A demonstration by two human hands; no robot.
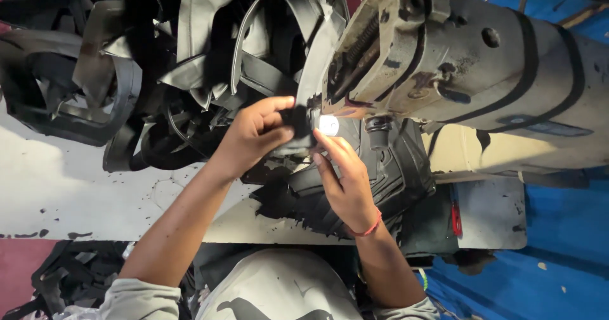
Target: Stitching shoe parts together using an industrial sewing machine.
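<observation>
My left hand (254, 133) pinches a black fabric piece (297, 122) right under the head of a worn cream sewing machine (469, 60). My right hand (346, 180) rests its fingers on the same black work piece (393, 168), just below the machine's small bright lamp (328, 124). A red band circles my right wrist. The needle area is hidden behind my fingers and the fabric.
A heap of grey and black cut parts and straps (190, 60) lies on the white, paint-chipped table (63, 187) at the left. More black scraps (70, 275) lie on the floor at lower left. A blue surface (558, 231) is at the right.
</observation>
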